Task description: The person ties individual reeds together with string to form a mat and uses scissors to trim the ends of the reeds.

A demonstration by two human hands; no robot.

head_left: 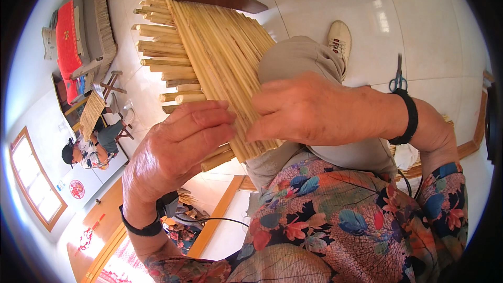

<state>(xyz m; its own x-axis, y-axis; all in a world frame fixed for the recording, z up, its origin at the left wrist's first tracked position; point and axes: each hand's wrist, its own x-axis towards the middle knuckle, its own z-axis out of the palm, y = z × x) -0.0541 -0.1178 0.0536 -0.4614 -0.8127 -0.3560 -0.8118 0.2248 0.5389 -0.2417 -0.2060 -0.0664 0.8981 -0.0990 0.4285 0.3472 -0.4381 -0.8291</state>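
I'm in a home, by the look of it a living room: away to my left stands a grey sofa [93, 26] with a red cloth [68, 52] spread over it. Pale glossy tiles [325, 8] cover the floor, daylight fills a wood-framed window [35, 178], and a wooden door [97, 220] wears a red decoration [86, 235]. Across the room from me, another person [89, 152] sits near that sofa.
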